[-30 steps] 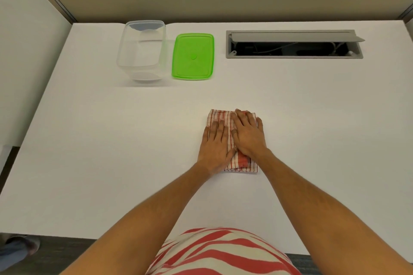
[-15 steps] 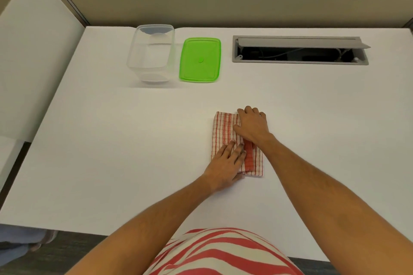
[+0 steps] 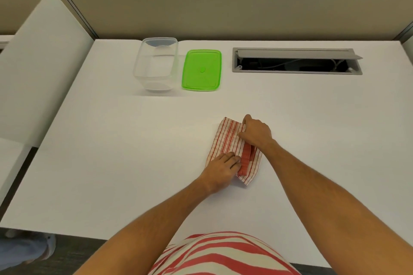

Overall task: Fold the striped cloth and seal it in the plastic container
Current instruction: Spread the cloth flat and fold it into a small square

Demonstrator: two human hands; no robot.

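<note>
Head view: the striped cloth (image 3: 225, 140) is pressed flat by the left hand (image 3: 223, 166) and apparently pinched at its far edge by the right hand (image 3: 257, 133), so edges should be kept aligned.

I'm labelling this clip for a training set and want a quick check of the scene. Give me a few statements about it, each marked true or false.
1. Both hands are on the striped cloth. True: the left hand rests at its near end and the right hand at its far end.
2. The green lid is snapped onto the plastic container. False: the lid lies flat on the table, just right of the open container.
3. The container is empty. True.
4. The cloth lies spread out in a single layer. False: it is folded into a narrow rectangle.
5. The cable hatch in the table is shut. False: its flap is raised, with cables visible inside.
</note>
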